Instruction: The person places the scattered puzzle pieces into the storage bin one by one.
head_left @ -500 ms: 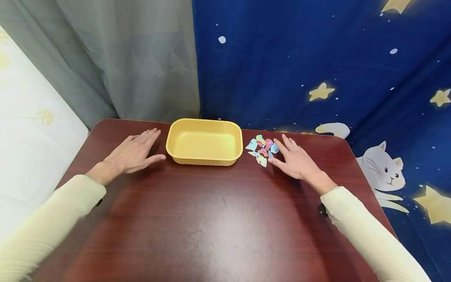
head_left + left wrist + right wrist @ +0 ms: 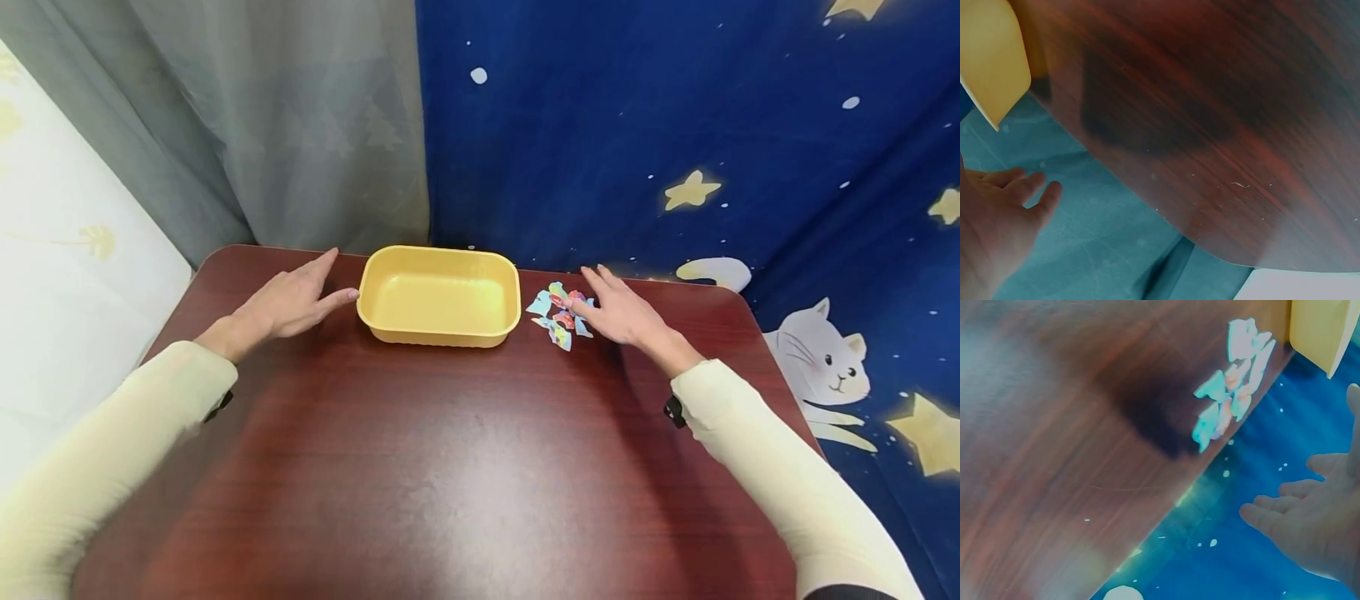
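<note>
A yellow oblong tub (image 2: 438,339) stands near the table's far edge, nothing visible inside it. Just right of it lies a small cluster of torn, multicoloured paper scraps (image 2: 558,333). My left hand (image 2: 288,302) is raised beside the tub's left end with fingers extended; whether its thumb tip touches the rim cannot be told. Over the right side of the scraps hovers my right hand (image 2: 618,312), its thumb covering some of them in the head view. Both hands hold nothing. The right wrist view shows the scraps (image 2: 1235,381) lying flat, apart from the right hand (image 2: 1316,519).
The dark red wooden table (image 2: 420,458) has rounded far corners. Behind it hang a grey curtain (image 2: 315,125) and a blue curtain (image 2: 585,142) with stars and a cat. A white patterned cloth (image 2: 67,275) is at the left.
My left hand has lifted and turned, its thumb now closer to the tub. My right hand has risen slightly and shifted left, its thumb covering more of the scraps. The tub stays put.
</note>
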The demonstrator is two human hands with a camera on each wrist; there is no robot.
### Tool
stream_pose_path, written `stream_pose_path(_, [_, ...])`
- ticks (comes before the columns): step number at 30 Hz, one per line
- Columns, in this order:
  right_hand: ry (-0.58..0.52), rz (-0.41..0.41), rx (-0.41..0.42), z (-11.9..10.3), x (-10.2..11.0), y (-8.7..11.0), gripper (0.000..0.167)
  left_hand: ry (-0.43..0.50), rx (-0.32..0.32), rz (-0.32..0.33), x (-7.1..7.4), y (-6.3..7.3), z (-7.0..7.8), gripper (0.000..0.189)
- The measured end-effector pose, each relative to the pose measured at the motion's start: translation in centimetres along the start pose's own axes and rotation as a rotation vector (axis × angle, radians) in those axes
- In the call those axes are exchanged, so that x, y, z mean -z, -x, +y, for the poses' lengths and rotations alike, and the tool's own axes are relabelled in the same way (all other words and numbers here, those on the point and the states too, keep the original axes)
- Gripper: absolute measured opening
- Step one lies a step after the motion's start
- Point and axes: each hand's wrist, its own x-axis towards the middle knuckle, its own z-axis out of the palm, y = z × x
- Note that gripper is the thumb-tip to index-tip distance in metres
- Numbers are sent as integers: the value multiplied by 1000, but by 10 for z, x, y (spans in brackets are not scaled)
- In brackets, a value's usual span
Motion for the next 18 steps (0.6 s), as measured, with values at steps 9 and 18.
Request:
stream_pose_path(9, [-123, -17, -39, -8, 16, -20, 88, 197, 150, -102, 17, -17, 6, 102])
stream_pose_path(18, [-351, -82, -151, -15, 26, -35, 93, 508, 256, -230, 26, -33, 17, 103])
